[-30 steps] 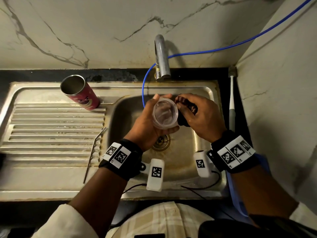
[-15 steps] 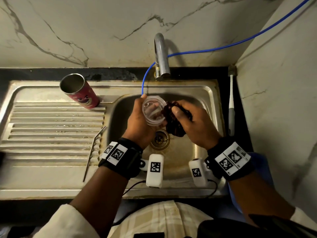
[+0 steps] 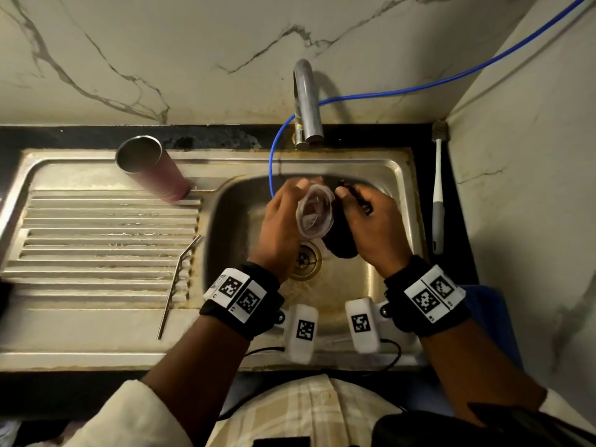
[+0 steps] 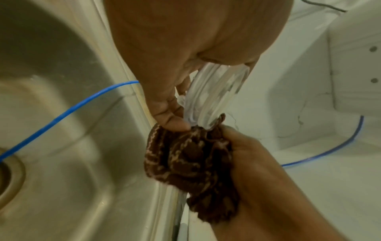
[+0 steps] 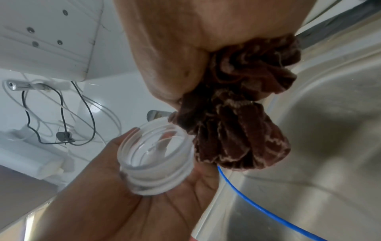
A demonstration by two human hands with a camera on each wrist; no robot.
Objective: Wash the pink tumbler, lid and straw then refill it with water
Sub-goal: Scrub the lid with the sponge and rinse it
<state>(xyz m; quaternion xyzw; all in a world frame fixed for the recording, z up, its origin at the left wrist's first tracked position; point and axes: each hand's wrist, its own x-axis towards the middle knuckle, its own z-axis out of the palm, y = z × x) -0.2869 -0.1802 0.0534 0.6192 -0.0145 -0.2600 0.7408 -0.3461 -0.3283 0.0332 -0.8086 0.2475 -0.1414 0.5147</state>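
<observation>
Two hands over sink: lid (image 3: 314, 215) in left hand (image 3: 280, 224), cloth (image 3: 339, 243) alongside

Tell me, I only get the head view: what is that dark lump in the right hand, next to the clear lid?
Observer: A bunched brown cloth with a pale woven pattern, gripped by the right hand.
Operator: Is the lid plain?
Observer: No. The lid has screw threads round its outside; its open side faces the right wrist camera.
Operator: How does the left hand hold it?
Observer: The left hand cups it, a fingertip on the rim.
Operator: Does the cloth touch the lid?
Observer: Yes, the left wrist view shows the cloth pressed against the lid's edge.
</observation>
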